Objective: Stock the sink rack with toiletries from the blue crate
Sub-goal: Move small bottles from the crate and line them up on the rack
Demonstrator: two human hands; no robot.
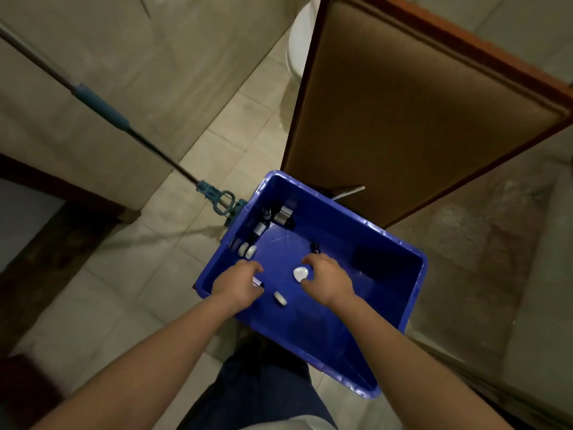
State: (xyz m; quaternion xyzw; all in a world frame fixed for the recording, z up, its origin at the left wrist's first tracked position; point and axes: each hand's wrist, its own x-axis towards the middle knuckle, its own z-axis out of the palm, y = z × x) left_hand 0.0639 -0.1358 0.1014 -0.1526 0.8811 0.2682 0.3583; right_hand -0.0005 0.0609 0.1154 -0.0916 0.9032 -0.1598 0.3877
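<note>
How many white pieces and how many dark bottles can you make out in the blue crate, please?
White round pieces: 4
Dark bottles: 4, blurred, so approximate
Total: 8

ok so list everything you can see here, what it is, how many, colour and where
crate: one, blue, on the floor in front of the person
small bottles: several, dark with grey labels, along the crate's far-left wall; exact count unclear
white discs: about two, by the left wall near the bottles
white cap: one, on the crate floor between the hands
white round piece: one, at the right hand's fingers
mop: one, grey pole with teal grip, leaning left of the crate
door: one, brown, open behind the crate
toilet: one, white, top centre
left hand: inside crate, over a small item
right hand: inside crate
</note>
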